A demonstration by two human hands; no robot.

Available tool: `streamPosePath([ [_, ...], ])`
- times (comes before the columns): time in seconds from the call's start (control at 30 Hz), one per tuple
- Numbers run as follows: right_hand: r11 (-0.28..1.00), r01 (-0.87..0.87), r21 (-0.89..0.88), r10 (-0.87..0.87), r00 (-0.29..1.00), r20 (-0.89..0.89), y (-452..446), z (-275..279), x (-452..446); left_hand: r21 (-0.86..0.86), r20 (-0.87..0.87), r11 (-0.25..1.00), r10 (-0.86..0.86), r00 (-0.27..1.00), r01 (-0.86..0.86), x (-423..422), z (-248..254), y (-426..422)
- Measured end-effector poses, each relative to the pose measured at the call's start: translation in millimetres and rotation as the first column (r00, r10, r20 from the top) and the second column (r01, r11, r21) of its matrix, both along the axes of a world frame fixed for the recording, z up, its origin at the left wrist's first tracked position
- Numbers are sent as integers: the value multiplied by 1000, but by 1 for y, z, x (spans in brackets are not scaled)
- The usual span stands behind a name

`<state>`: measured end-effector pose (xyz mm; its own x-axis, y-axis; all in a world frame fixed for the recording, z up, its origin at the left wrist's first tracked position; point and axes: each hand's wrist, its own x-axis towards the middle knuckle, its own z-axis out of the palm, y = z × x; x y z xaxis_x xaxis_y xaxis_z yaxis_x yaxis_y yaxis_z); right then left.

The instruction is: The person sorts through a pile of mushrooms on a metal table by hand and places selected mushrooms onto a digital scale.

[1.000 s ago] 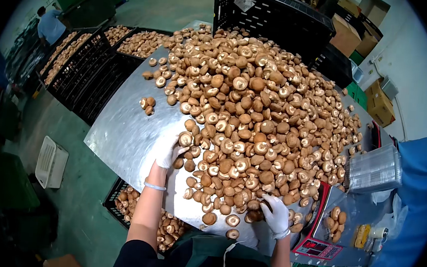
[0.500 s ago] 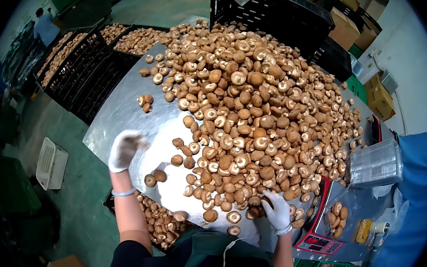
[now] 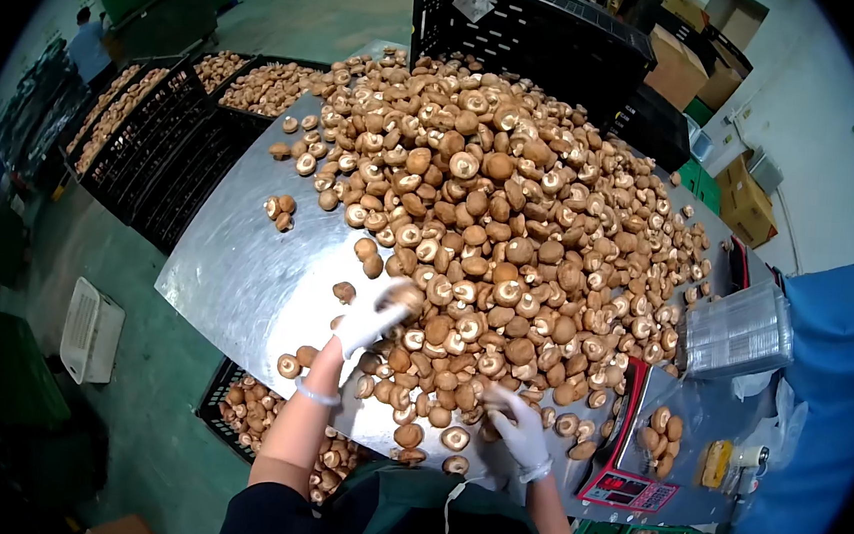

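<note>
A large heap of brown shiitake mushrooms (image 3: 491, 212) covers much of the metal table (image 3: 218, 241). My left hand (image 3: 367, 325), in a white glove, is at the heap's left edge, its fingers closed around a mushroom (image 3: 406, 297); both are slightly blurred. At the heap's front edge, my gloved right hand (image 3: 520, 433) has its fingers curled over a mushroom (image 3: 488, 431), partly hidden by the hand. A few loose mushrooms (image 3: 409, 435) lie near the table's front edge. Below that edge, a black crate (image 3: 211, 403) holds more mushrooms.
A red-edged scale (image 3: 627, 491) with several mushrooms stands at right, near stacked clear plastic trays (image 3: 740, 334). A black crate (image 3: 525, 44) rises behind the heap. Crates of mushrooms (image 3: 145, 159) are stacked left. A white basket (image 3: 93, 331) sits on the floor. Another person (image 3: 89, 48) is far left.
My left hand has swung right from over the bare metal to the heap, and now has a mushroom in its fingers. The right hand has shifted slightly left. The whole view has moved a little.
</note>
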<state>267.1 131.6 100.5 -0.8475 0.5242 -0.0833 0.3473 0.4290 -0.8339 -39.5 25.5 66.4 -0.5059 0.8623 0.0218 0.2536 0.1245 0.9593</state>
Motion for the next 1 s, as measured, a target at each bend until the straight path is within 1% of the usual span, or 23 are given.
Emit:
streamPosePath([
  [0.03,919,42,-392,-115,979,-166,-9,-3,-11,-147,67,975,-161,985,169,22,51,-4],
  [0.07,693,2,-721,-281,922,-267,-16,-6,-22,-42,-49,913,-407,912,405,30,35,-5],
  [0.13,411,-231,-882,-270,893,-360,-19,-7,-40,-117,-11,847,-523,852,519,40,49,-3],
  [0.17,353,-164,-921,-263,928,-266,-18,0,-42,-191,-40,894,-420,907,406,37,44,2],
  [0.2,354,-167,-920,-261,927,-268,-18,-5,-42,-179,15,946,-271,963,269,29,35,9],
  [0.23,390,-172,-905,-170,952,-255,-19,-15,-40,-185,-22,979,-89,996,84,20,21,16],
  [0.27,425,-181,-887,-80,969,-236,-20,-21,-39,-183,-59,978,93,994,-103,10,4,24],
  [0.33,474,-157,-867,-91,970,-225,-25,-21,-36,-131,-261,910,351,899,-394,-13,-35,41],
  [0.4,345,-94,-934,-101,985,-137,-26,-25,-29,-22,-478,936,299,826,-352,-28,-46,52],
  [0.43,326,-50,-944,-123,988,-95,-25,-25,-26,-21,-574,949,246,781,-314,-31,-51,58],
  [0.47,326,-51,-944,-129,987,-98,-24,-24,-23,-102,-590,940,205,781,-324,-32,-57,63],
  [0.53,275,-4,-961,-203,977,-62,-22,-24,-18,-128,-560,933,213,801,-337,-37,-53,66],
  [0.57,348,15,-937,-210,976,-63,-20,-23,-16,-67,-557,922,281,781,-380,-36,-53,65],
  [0.6,343,14,-939,-225,972,-67,-16,-26,-14,72,-475,913,386,791,-402,-34,-54,64],
  [0.63,339,4,-941,-238,968,-81,-13,-31,-13,-7,-121,920,387,914,-391,-29,-43,60],
  [0.67,335,-4,-942,-251,964,-94,-10,-35,-11,-82,253,932,363,897,-354,-23,-33,53],
  [0.7,344,17,-939,-269,960,-81,-7,-30,-13,2,460,961,244,854,-275,-15,-24,47],
  [0.73,338,14,-941,-285,955,-87,-4,-22,-16,60,689,975,114,716,-213,-7,-14,40],
  [0.8,408,-8,-913,-302,943,-143,1,-15,-28,107,854,985,-24,521,-131,7,-6,28],
  [0.87,515,-35,-857,-298,930,-217,3,-9,-41,127,896,990,-91,434,-54,16,-7,15],
  [0.9,507,-32,-861,-297,932,-209,3,2,-49,135,890,990,-100,446,-47,24,-1,10],
  [0.97,589,-70,-805,-257,928,-269,2,4,-61,124,883,992,-94,460,-37,42,14,0],
  [1.0,619,-86,-781,-241,925,-293,1,5,-64,164,892,986,-140,430,-20,47,15,-6],
])
